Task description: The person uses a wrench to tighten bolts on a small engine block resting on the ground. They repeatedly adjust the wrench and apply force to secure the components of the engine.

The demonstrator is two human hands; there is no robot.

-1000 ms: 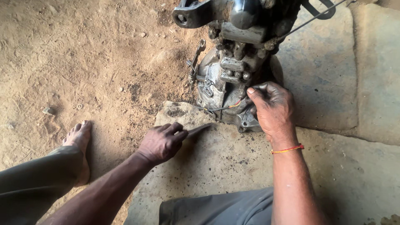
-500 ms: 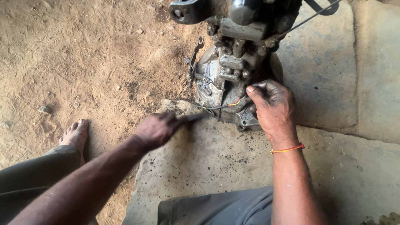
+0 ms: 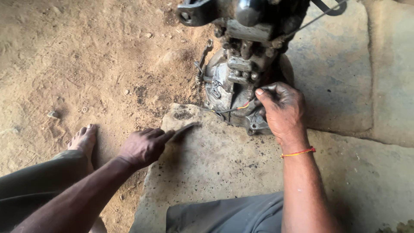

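A greasy metal engine casing (image 3: 230, 86) stands at the top centre, on the edge of a stone slab (image 3: 215, 164). My right hand (image 3: 282, 110) is clasped on the casing's lower right side, beside thin red and dark wires (image 3: 233, 108). A red thread band circles that wrist. My left hand (image 3: 144, 146) lies low over the slab's left edge, with a thin dark metal tool (image 3: 185, 127) in its fingers. The tool's tip rests on the slab and points toward the casing.
Sandy dirt ground (image 3: 86, 64) fills the left half, with small stones. My bare left foot (image 3: 84, 140) and trouser leg are at lower left. A black frame part (image 3: 198, 11) and a cable (image 3: 319, 17) hang above the casing. Concrete paving (image 3: 345, 77) lies to the right.
My left hand rose toward the casing with the tool, then came back down and left onto the slab's edge. My right hand stayed on the casing.
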